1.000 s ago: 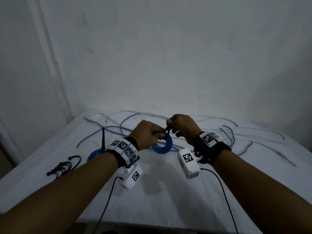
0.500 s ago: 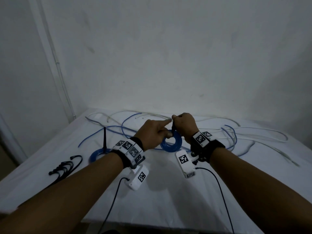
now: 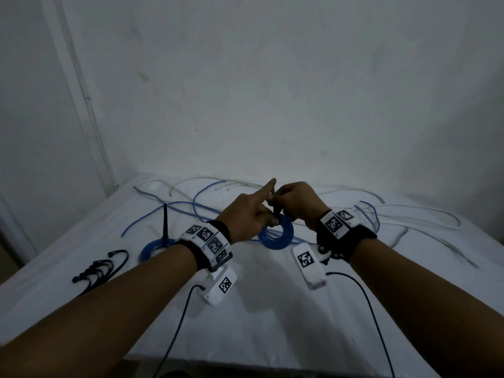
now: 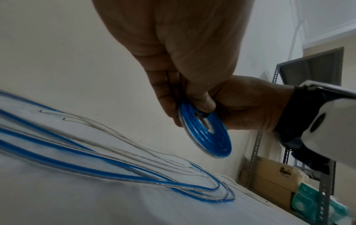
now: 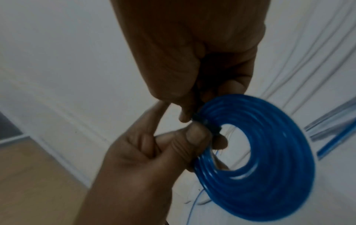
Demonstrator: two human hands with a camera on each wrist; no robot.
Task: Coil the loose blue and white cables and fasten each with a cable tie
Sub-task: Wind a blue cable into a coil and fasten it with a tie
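A tight coil of blue cable [image 3: 276, 233] hangs above the white table between my two hands. My left hand [image 3: 249, 214] pinches the coil's upper rim between thumb [image 5: 194, 137] and curled fingers, with the index finger pointing straight up. My right hand [image 3: 294, 200] pinches the tail of a black cable tie [image 5: 198, 105] that wraps the coil [image 5: 269, 167] at its top. The left wrist view shows the coil [image 4: 209, 137] edge-on under my thumb. A second blue coil [image 3: 152, 248] lies on the table to the left, with a black tie tail [image 3: 165, 222] standing up from it.
Loose blue cables [image 3: 201, 203] and white cables [image 3: 409, 214] sprawl across the back of the table [image 3: 272, 323]. Several spare black cable ties [image 3: 101, 268] lie at the left. Wrist camera leads hang over the front edge. A metal shelf with boxes [image 4: 273, 179] stands beyond the table.
My left index finger has straightened from a fist and now points up. Both hands have lifted slightly with the coil, and the right hand still pinches the tie.
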